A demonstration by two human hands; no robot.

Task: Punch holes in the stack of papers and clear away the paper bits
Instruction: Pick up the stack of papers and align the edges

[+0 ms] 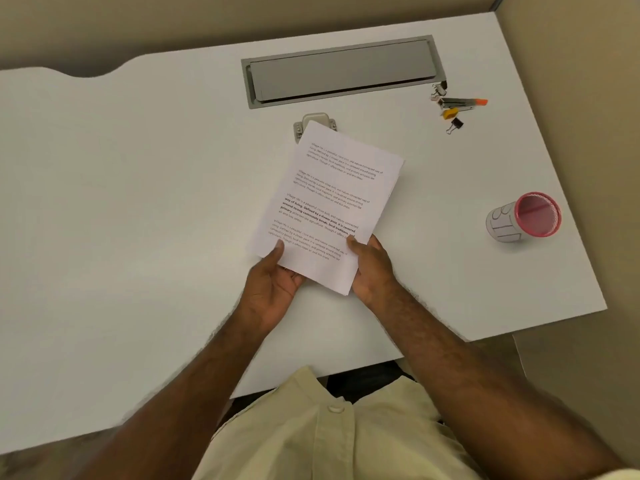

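Clearly the white worktop (138, 202) is carrying everything, and the stack of papers (325, 206) is lying tilted near its middle, the far corner of the stack reaching over the beige hole punch (313, 123), which is sitting just before the grey cable hatch (341, 71) at the back edge. Both hands are gripping the stack's near edge: the left hand (273, 275) is pinching the near left corner with its thumb on top, and the right hand (372, 268) is clamping the near right side the same way. Judging by this, the step in hand is feeding the far edge into the punch's slot. Doing it well probably means squaring the sheets first, since they are sitting askew to the punch, then sliding the edge in evenly until it stops. Over by the right edge a pink mesh cup (526, 218) is lying on its side, well apart. Near the back right corner a stapler (459, 102) and binder clips (455, 124) are resting together.
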